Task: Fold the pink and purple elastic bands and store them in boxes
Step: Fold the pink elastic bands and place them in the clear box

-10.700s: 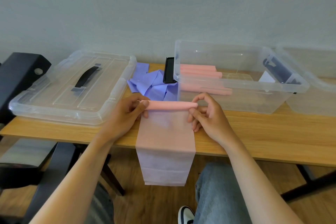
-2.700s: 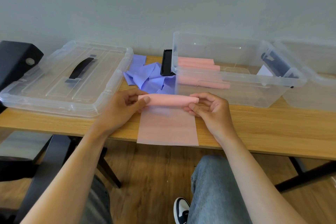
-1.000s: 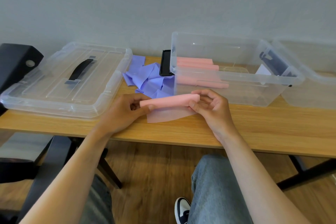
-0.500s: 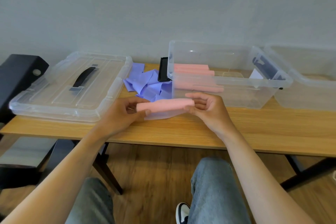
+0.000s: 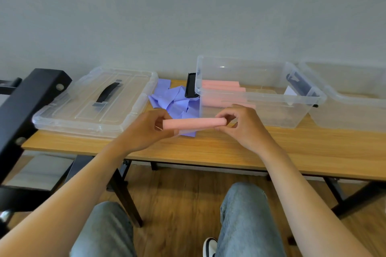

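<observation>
Both hands – left (image 5: 144, 131), right (image 5: 242, 125) – pinch smooth pink roll (image 5: 194, 123); clear box (image 5: 271, 98) behind.

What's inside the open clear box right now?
The open clear box holds three pink rolls at its left end. The right hand covers part of the nearest one; the rest looks bare.

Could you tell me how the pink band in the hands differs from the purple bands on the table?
The pink band is rolled into a tight tube; the purple bands lie loose and crumpled in a heap. The pink band is held above the table, gripped at its ends by the left hand and right hand; the purple bands rest untouched on the wood beside the clear box. Neither is in a box.
</observation>
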Demonstrator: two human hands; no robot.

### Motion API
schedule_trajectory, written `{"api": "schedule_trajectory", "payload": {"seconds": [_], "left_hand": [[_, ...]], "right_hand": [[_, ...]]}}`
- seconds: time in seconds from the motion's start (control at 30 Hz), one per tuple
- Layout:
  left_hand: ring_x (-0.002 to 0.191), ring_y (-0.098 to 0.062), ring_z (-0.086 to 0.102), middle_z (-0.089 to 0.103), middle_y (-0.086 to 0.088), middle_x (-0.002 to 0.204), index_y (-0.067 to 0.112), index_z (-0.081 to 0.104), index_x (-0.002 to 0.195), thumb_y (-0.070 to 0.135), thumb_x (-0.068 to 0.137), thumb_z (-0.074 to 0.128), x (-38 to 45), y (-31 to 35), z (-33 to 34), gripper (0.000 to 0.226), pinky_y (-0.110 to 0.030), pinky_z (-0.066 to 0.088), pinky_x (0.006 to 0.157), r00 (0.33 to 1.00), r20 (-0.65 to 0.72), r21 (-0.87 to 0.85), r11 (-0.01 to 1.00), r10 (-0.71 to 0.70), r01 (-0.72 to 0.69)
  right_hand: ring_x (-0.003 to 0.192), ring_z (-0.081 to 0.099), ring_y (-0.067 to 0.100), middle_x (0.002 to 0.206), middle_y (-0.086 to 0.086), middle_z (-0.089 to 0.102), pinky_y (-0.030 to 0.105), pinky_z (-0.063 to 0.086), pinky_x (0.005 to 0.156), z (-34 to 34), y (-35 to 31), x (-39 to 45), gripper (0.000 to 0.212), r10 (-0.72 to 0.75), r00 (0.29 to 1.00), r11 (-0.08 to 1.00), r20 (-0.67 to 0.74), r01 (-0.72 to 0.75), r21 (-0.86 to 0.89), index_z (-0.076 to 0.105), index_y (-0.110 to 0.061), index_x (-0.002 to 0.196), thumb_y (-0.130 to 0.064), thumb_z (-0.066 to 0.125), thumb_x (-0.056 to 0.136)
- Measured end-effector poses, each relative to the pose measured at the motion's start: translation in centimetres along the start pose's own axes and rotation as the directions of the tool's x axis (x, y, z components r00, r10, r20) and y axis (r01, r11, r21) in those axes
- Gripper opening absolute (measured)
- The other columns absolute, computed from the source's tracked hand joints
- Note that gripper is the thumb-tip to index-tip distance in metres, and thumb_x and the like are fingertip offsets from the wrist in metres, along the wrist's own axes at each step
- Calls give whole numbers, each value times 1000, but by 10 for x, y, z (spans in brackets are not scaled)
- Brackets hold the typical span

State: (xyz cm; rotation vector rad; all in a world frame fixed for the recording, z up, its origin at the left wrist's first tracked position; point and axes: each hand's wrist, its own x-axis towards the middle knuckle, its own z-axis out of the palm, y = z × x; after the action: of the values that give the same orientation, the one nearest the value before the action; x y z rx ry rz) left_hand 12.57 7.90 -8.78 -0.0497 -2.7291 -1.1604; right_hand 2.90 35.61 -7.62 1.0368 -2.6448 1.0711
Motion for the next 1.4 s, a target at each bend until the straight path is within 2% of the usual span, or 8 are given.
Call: {"api": "schedule_trajectory", "payload": {"seconds": [0.27, 0.4, 0.5, 0.7, 0.87, 1.07, 1.2, 1.4], "left_hand": [[84, -7, 66, 70, 11, 94, 31, 68, 111, 25, 92, 76, 1, 16, -11, 21, -24, 51, 77, 993, 115, 11, 1000, 23, -25], [84, -13, 70, 66, 6, 100, 28, 65, 119, 44, 103, 54, 2, 35, -15, 25, -26, 51, 82, 971, 232, 58, 998, -49, 36], [80, -10, 68, 60, 8, 89, 23, 64, 107, 42, 108, 41, 3, 47, -18, 30, -24, 44, 80, 972, 233, 60, 998, -33, 20], [86, -12, 71, 66, 1, 108, 22, 66, 114, 39, 105, 54, 18, 66, -31, 23, -33, 55, 86, 974, 219, 45, 996, 60, -71], [89, -4, 62, 67, 14, 100, 33, 67, 106, 33, 98, 67, 37, 84, -41, 7, -20, 46, 78, 967, 221, 138, 978, 123, -156], [89, -4, 64, 72, 7, 98, 25, 69, 100, 27, 92, 76, 69, 107, -49, 11, -6, 43, 71, 965, 198, 254, 942, 170, -218], [88, -10, 65, 71, 10, 94, 37, 65, 93, 31, 86, 79, 99, 114, -52, 17, -20, 49, 76, 958, 228, 303, 923, 171, -237], [86, -18, 62, 67, 11, 85, 29, 68, 95, 39, 93, 69, 158, 115, -38, 10, -32, 47, 75, 946, 272, 434, 855, 174, -282]], "right_hand": [[89, 61, 6, 95, -14, 66, 32, 55, 82, -21, -12, -2, 20, -40, 993, 997, 110, 46, -58, 64, -28, 95, -21, 81, 86], [81, 63, 8, 92, -10, 70, 28, 53, 75, -31, -16, 1, 22, -24, 985, 999, 170, 29, -22, 62, -28, 99, -17, 78, 88], [84, 62, 7, 97, -8, 68, 25, 50, 77, -40, -15, 4, 27, -8, 971, 1000, 237, 12, -16, 66, -30, 111, -23, 79, 89], [87, 63, 19, 95, -4, 72, 32, 45, 73, -60, -18, 15, 21, -20, 955, 1000, 296, 24, -11, 73, -25, 102, -38, 81, 87], [83, 63, 11, 94, -7, 70, 28, 45, 71, -82, -24, 27, 22, -26, 964, 995, 266, 51, -87, 71, -25, 100, -33, 84, 84], [92, 65, 14, 101, -4, 71, 32, 51, 80, -108, -25, 49, 41, 10, 959, 992, 282, 26, -124, 73, -23, 112, -44, 88, 79], [88, 66, 16, 96, -6, 72, 29, 49, 75, -121, -12, 71, 28, 13, 957, 992, 289, 23, -122, 74, -26, 106, -42, 82, 85], [80, 61, 13, 89, -9, 66, 27, 45, 70, -135, 17, 106, 17, 76, 945, 988, 317, -29, -152, 70, -25, 105, -32, 78, 91]]}}
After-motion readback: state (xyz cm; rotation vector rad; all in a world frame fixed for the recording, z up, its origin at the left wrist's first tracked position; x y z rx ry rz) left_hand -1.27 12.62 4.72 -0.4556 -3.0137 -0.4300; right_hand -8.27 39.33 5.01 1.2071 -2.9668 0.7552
